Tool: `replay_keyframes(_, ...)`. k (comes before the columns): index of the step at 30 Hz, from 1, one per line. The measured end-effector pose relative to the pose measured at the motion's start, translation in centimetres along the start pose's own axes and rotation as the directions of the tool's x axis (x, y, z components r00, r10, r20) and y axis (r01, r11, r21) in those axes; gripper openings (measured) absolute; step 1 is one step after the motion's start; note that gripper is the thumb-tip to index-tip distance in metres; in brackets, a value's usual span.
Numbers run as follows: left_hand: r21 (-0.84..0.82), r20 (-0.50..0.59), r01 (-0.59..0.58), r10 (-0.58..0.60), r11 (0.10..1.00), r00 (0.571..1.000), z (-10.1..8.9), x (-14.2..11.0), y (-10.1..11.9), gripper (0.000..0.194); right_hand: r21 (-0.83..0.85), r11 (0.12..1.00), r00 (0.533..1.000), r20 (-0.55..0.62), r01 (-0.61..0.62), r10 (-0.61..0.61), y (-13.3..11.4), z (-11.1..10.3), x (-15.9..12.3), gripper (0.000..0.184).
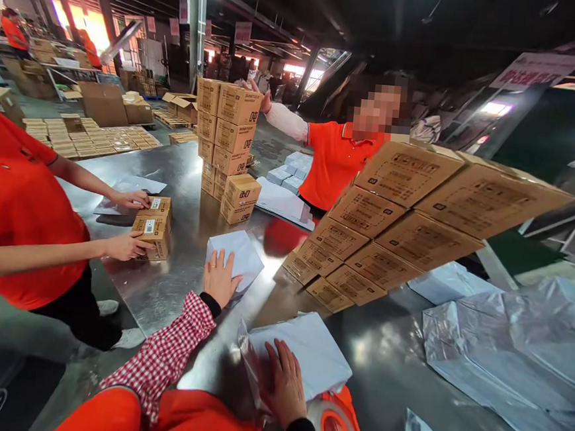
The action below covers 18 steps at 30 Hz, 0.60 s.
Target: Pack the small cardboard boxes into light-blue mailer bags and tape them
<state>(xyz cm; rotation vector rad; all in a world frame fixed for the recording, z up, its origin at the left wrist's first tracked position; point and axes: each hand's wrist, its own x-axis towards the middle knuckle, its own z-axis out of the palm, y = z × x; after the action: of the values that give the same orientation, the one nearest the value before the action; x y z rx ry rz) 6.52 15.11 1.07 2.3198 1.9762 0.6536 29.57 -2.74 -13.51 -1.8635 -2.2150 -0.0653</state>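
My left hand [219, 280] lies spread on a white wrapped package [242, 252] on the metal table, its fingers flat on top. Close to my body, my right hand [285, 380] rests with outstretched fingers on a larger package in a white plastic mailing bag [314, 350]. Loose clear-looking film bunches at that bag's left side. Just beside my right wrist sits an orange tape dispenser [338, 427], partly covered by the bag and wrist.
Tall stacks of brown cartons stand ahead [234, 128] and to the right [366, 231]. Flat white mailing bags [511, 339] cover the table's right side. A co-worker at left holds two small cartons [152, 228]; another across the table touches the far stack.
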Motion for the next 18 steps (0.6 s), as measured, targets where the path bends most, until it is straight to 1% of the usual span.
replay_keyframes(5,-0.011,0.019,0.002,-0.002,1.000,1.000,-0.22,0.07,0.08,0.059,0.027,1.000,1.000,0.002,-0.004,0.004,-0.02,0.01,-0.03,0.076)
replay_keyframes(9,-0.009,0.032,0.006,-0.005,1.000,0.999,-0.51,0.09,0.19,0.057,0.016,1.000,1.000,0.018,0.001,-0.001,0.04,-0.15,-0.04,0.077)
replay_keyframes(15,-0.009,0.030,-0.005,0.005,1.000,1.000,-0.26,0.09,0.01,0.057,0.015,1.000,0.998,0.054,-0.020,0.019,-0.02,-0.34,0.00,0.076)
replay_keyframes(18,0.002,0.022,-0.002,0.002,1.000,1.000,-0.18,0.07,0.10,0.057,0.017,1.000,0.999,0.048,-0.018,0.017,-0.01,-0.23,-0.01,0.076)
